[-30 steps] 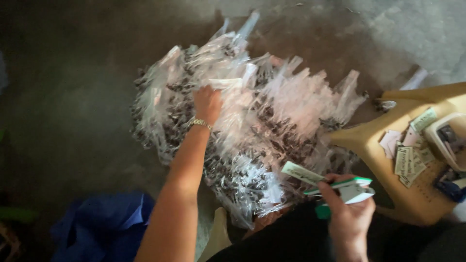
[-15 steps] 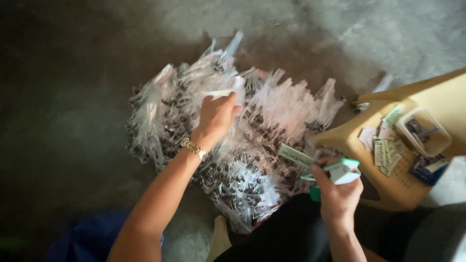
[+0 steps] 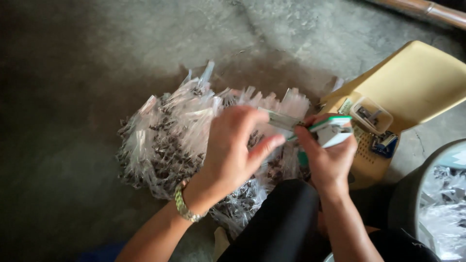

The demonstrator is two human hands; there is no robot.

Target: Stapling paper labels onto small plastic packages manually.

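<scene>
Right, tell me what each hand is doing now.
Left hand: closed on a paper strip.
Right hand: gripping a green and white stapler.

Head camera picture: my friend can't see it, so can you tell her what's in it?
Two bare hands meet over a heap of small clear plastic bags filled with dark bits, lying on a grey concrete floor. The right hand grips a green and white stapler; the left hand, with a wristwatch, pinches a bag's folded top at it. A yellow plastic chair stands nearby.

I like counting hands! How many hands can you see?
2. The left hand, with a wristband, is above the pile of bags. The right hand grips a green-and-white stapler.
</scene>
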